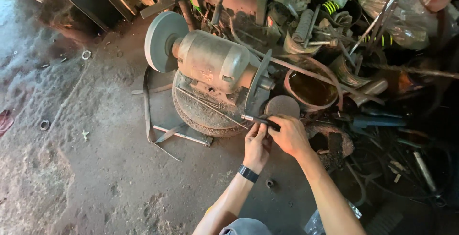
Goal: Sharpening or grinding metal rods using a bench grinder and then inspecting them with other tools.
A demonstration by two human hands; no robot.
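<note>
A bench grinder (210, 60) sits on the workshop floor on a round metal base (201, 113), with a pale grinding wheel (160, 41) on its left end and a thin dark disc (257, 84) on its right end. Both my hands hold a short dark metal rod (260, 120) just below the right disc. My left hand (257, 144), with a black band on the wrist, pinches the rod from below. My right hand (289, 134) grips its right end. The rod's shiny tip points left, close to the disc.
A rusty round tin (311, 91) and a small round pad (283, 106) stand right of the grinder. Behind lie piled scrap metal, rods, springs and plastic bags (406, 20). A strap (148, 115) trails on the dirty concrete floor, with loose washers (44, 124) and a nut (270, 183).
</note>
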